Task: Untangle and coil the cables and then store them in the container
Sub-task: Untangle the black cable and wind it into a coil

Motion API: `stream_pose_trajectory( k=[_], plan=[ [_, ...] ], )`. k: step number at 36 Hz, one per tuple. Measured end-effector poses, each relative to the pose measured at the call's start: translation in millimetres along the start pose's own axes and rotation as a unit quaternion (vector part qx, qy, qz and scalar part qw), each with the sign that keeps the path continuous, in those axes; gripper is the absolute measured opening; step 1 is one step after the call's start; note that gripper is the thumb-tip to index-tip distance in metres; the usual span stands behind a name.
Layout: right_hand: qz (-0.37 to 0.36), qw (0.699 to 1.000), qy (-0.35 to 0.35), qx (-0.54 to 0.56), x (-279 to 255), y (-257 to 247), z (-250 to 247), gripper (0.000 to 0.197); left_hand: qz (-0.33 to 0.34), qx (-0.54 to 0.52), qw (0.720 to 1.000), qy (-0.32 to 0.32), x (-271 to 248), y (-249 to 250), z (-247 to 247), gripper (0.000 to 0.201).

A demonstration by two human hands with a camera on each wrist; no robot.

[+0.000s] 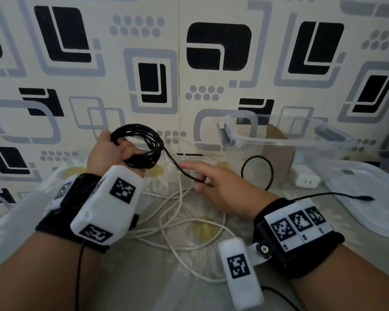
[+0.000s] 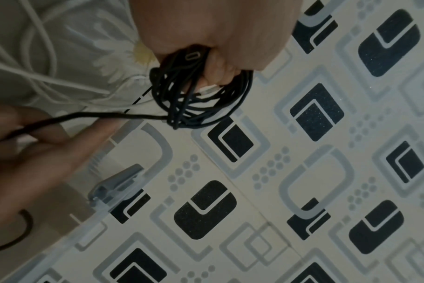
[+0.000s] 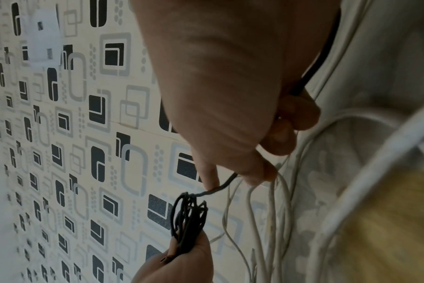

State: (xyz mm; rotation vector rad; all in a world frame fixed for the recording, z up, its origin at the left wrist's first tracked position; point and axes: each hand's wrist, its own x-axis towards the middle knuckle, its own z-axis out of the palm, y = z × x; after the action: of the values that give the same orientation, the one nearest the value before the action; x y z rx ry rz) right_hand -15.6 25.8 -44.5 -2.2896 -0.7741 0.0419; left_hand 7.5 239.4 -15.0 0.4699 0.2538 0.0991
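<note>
The left hand [image 1: 106, 151] grips the black cable [image 1: 136, 149] coil, raised at the far left; the right hand [image 1: 218, 187] pinches its loose tail; the container [image 1: 288, 140] stands far right; I think each new loop should lie flat, with light tension.

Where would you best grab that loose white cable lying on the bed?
Take the white cable at an open loop in front, from above with the right hand. The strands lie flat and tangled on the bed, and an end is not clearly visible.
</note>
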Motion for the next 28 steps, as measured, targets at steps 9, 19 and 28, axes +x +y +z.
stream_pose_trajectory(
  k=[9, 19, 28],
  plan=[
    [0.054, 0.996, -0.011, -0.077, 3.1, 0.1, 3.6, 0.036, 0.025, -0.051, 0.998, -0.006, 11.7, -0.5, -7.2, 0.034],
    [-0.042, 0.997, 0.006, -0.06, -1.6, -5.7, -1.8, 0.032, 0.078, -0.003, 0.996, -0.05, 7.0, -7.4, 0.4, 0.032],
    [-0.143, 0.986, 0.062, -0.061, 0.3, -11.6, -2.4, 0.032, 0.117, 0.129, 0.98, -0.098, -2.8, -21.0, 9.0, 0.03]
  ],
)
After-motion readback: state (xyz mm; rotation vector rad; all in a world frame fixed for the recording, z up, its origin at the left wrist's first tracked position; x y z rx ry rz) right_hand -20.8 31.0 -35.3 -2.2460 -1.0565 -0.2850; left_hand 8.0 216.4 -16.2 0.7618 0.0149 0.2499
